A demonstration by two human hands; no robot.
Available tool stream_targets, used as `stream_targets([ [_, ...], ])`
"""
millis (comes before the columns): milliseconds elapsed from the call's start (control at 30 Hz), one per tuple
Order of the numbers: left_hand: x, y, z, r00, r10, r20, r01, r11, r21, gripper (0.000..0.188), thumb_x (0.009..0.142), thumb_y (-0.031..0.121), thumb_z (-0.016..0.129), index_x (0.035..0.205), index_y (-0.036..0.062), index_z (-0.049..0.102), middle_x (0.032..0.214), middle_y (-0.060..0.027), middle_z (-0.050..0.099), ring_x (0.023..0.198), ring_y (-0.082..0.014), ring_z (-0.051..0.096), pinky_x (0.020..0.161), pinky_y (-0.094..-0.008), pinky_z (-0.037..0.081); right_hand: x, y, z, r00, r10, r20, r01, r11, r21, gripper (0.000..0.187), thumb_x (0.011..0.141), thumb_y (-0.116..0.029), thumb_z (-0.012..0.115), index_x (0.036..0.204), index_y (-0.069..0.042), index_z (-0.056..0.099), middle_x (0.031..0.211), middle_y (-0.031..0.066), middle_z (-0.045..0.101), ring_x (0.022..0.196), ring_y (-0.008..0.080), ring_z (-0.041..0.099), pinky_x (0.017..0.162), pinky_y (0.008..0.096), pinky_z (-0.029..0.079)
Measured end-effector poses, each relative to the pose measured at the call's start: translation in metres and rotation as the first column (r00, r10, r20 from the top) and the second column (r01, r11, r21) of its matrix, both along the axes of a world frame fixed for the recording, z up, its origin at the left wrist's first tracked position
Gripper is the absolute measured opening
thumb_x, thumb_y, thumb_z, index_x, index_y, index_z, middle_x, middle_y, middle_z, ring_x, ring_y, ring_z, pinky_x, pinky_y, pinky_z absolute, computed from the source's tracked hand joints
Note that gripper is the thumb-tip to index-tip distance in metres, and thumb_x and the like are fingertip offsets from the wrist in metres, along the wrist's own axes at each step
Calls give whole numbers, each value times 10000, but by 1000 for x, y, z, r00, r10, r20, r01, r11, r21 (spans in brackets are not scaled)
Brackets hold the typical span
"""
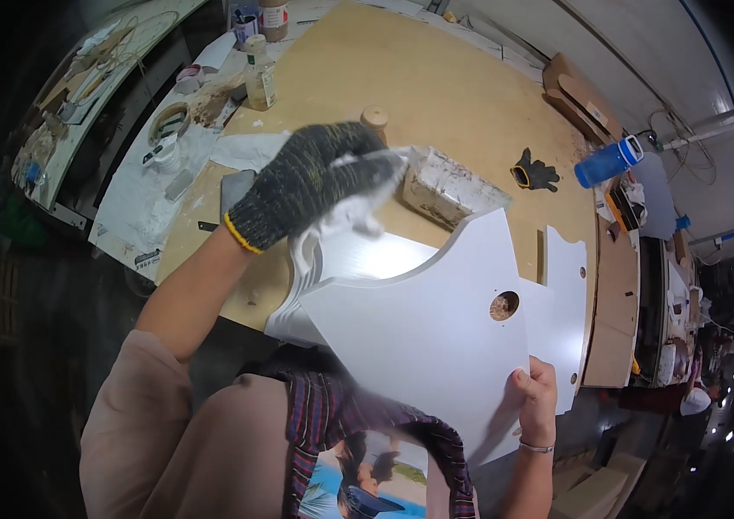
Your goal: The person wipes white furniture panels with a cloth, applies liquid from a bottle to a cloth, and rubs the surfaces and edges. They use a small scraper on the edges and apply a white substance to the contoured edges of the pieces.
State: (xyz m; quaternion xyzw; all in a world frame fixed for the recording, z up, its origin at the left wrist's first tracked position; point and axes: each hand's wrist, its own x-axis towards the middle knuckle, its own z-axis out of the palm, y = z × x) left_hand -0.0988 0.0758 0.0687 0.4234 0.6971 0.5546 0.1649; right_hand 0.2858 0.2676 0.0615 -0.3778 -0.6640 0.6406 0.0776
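My left hand (302, 177), in a dark knitted glove with a yellow cuff, is closed on a white cloth (354, 212). Motion smears its fingertips and the cloth. Hand and cloth are raised above the table, beyond the top edge of a white panel (410, 329). That panel is tilted up in front of me, with a curved upper edge and one round hole showing brown inside. At its lower right edge my bare right hand (536, 394) grips it, thumb on the face and fingers hidden behind. More white panels (561, 324) lie beneath and behind it.
On the tan tabletop (436, 78) are a whitish smeared block-shaped container (453, 186), a spare dark glove (536, 171) and a blue bottle (606, 164). A jar (259, 78) stands far left, near a tape roll (168, 124). Cardboard (579, 99) lies at the far right.
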Motion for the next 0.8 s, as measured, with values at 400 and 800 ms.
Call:
stream_targets([
  [400, 46, -17, 34, 604, -151, -783, 471, 860, 197, 241, 735, 184, 793, 959, 117, 736, 995, -67, 712, 1002, -248, 649, 897, -414, 519, -51, -5, -10, 981, 185, 56, -183, 982, -37, 406, 834, -390, 731, 738, -18, 600, 665, -66, 501, 651, 51, 402, 597, 229, 295],
  [800, -20, -8, 6, 994, -51, -97, 66, 986, 151, 214, 888, 134, 654, 996, -45, 700, 968, -110, 718, 842, -159, 664, 791, -274, 518, -42, -23, -4, 992, 100, 70, -103, 994, 41, 429, 826, -418, 728, 740, -15, 609, 656, -58, 504, 636, 57, 400, 576, 242, 282],
])
